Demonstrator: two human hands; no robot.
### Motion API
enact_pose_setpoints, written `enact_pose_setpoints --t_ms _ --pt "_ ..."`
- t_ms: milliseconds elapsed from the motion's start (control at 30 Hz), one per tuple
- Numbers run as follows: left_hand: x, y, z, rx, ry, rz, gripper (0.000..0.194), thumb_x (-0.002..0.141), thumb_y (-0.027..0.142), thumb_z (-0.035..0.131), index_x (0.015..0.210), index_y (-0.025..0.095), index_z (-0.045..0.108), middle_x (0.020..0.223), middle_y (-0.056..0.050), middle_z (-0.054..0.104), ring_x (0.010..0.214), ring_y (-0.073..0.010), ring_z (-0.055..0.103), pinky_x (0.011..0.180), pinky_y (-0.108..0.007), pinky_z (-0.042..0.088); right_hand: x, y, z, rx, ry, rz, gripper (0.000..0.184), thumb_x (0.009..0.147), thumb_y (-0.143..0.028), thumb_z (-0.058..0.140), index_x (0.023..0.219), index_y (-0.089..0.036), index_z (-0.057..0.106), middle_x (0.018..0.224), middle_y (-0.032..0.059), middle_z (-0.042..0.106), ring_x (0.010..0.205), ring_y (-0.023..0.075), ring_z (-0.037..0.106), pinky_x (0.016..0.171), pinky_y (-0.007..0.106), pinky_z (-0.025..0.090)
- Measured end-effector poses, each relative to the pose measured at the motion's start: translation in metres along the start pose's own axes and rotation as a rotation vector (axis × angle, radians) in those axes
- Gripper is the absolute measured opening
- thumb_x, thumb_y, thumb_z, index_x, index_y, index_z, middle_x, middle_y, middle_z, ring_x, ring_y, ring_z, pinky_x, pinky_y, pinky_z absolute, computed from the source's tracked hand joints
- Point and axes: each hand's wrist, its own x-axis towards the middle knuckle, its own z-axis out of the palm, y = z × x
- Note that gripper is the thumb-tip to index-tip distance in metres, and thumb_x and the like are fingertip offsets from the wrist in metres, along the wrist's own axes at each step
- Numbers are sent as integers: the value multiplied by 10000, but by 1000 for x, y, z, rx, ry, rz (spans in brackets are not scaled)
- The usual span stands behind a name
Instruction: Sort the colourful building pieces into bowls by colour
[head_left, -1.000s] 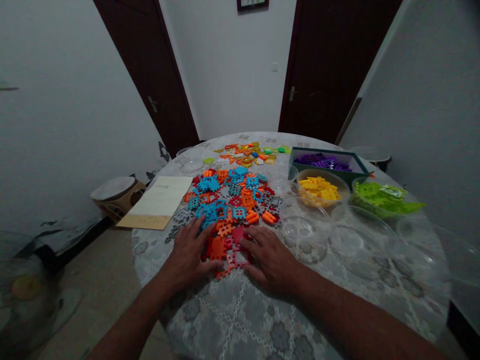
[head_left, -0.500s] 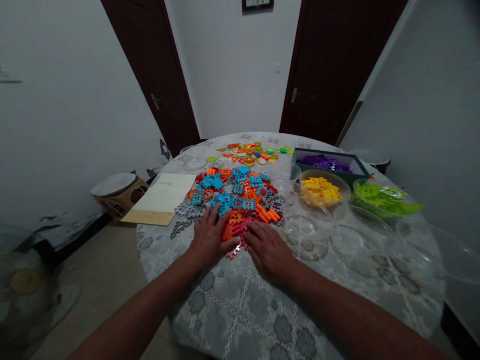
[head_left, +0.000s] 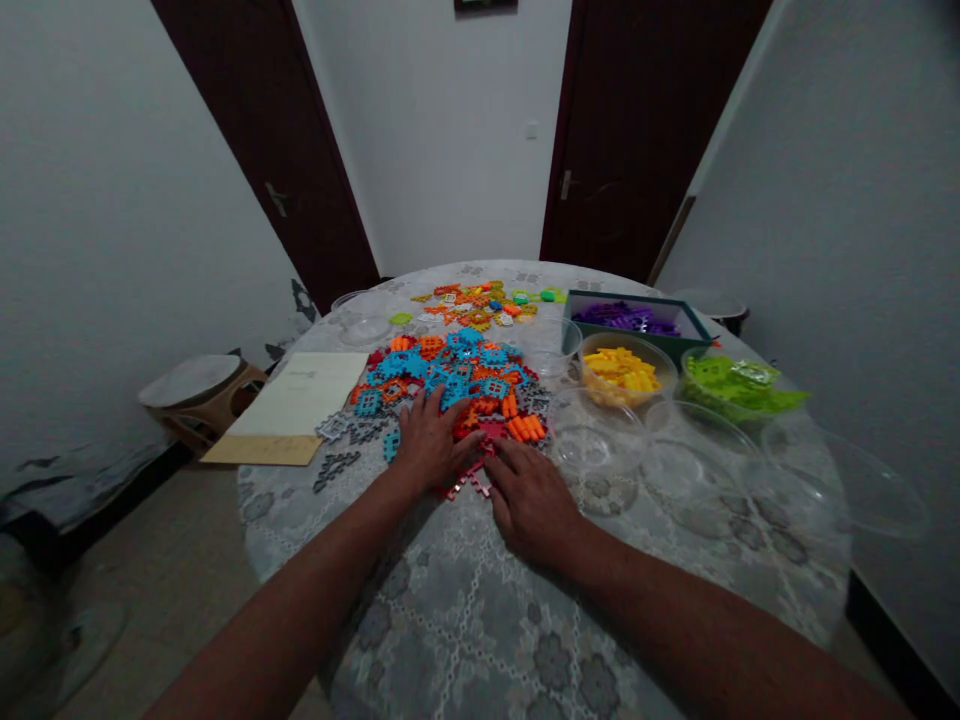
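A heap of flat plastic building pieces [head_left: 457, 380], blue, orange, red and grey, lies on a round table with a patterned cloth [head_left: 480, 620]. My left hand [head_left: 431, 440] rests flat on the near edge of the heap, fingers spread over red and blue pieces. My right hand [head_left: 529, 495] lies flat beside it, fingers stretched out and touching red pieces [head_left: 469, 482] at the heap's near edge. Neither hand grips anything.
To the right stand a bowl of yellow pieces [head_left: 619, 370], a green-piece bowl [head_left: 731, 385], a teal box of purple pieces [head_left: 634, 318] and several clear empty bowls [head_left: 596, 440]. A smaller mixed heap [head_left: 480, 300] lies at the back. Paper [head_left: 292, 405] at left; a stool [head_left: 195, 385] beyond.
Both hands have slid forward over the table, pushing the near pieces up against the heap. The camera has shifted slightly, so the scene sits further left and lower.
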Motion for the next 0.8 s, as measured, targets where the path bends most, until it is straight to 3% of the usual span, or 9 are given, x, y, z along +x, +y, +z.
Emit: enact_pose_setpoints --t_ms 133,333,533,700,800 --pt "4 13 0 -1 10 89 532 977 643 587 1364 305 727 1634 -161 453 1528 -468 330 1179 -700 318 2 0 1 38 16 7 463 996 -246 571 1450 -156 590 1587 187 496 1472 323 436 1254 538 340" --pt "-25 7 -2 35 98 138 422 1006 523 582 1358 319 696 1547 -146 540 1487 -435 402 1147 -682 387 3 0 0 80 50 13 498 997 -297 593 1473 -156 546 1586 180 488 1472 313 414 1268 543 308" --pt "-46 -1 -5 2 186 185 508 1003 402 579 1499 302 537 1523 -179 531 1436 -406 496 1150 -651 446 6 -2 -1 88 80 0 467 1016 -327 566 1435 -120 577 1558 180 522 1457 348 418 1266 543 311" --pt "-50 -7 -6 33 183 315 679 950 281 618 1579 413 397 1463 -121 621 1490 -397 468 1177 -717 413 8 0 1 102 67 -6 407 1032 -310 521 1391 -139 609 1520 155 568 1443 348 439 1227 532 363" --pt "-52 -3 -9 61 202 294 685 988 259 573 1621 352 331 1450 -151 619 1522 -377 434 1207 -682 399 8 1 1 147 65 -4 414 1033 -301 521 1406 -140 600 1522 145 568 1454 345 427 1230 522 360"
